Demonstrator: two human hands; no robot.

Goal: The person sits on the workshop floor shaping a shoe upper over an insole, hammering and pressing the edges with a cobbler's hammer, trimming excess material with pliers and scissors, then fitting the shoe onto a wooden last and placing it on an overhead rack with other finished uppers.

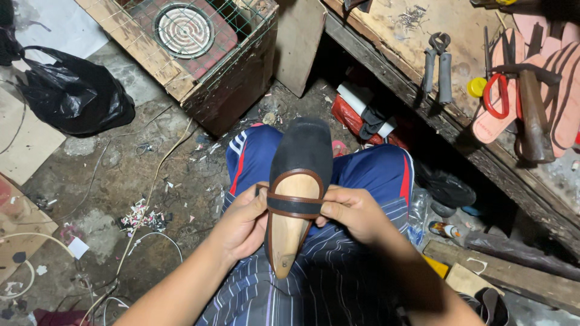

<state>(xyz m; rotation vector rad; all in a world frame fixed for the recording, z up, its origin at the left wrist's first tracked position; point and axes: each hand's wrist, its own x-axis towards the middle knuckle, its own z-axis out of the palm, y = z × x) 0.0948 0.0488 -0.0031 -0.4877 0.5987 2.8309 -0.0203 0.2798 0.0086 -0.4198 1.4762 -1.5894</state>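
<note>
A black flat shoe upper (304, 151) with brown trim sits on a wooden shoe last (291, 229), resting on my lap over blue track pants (374, 169). A brown-edged black strap (294, 205) crosses the opening. My left hand (244, 223) pinches the strap's left end and grips the last's side. My right hand (353, 212) pinches the strap's right end. The shoe's toe points away from me.
A wooden workbench (423, 115) at the right holds pincers (436, 63), a hammer (534, 115), red-handled scissors (496, 96) and pink insoles (562, 78). A wire-covered wooden box with a coil heater (184, 30) stands ahead. A black plastic bag (75, 96) lies left. Cables and scraps litter the floor (133, 199).
</note>
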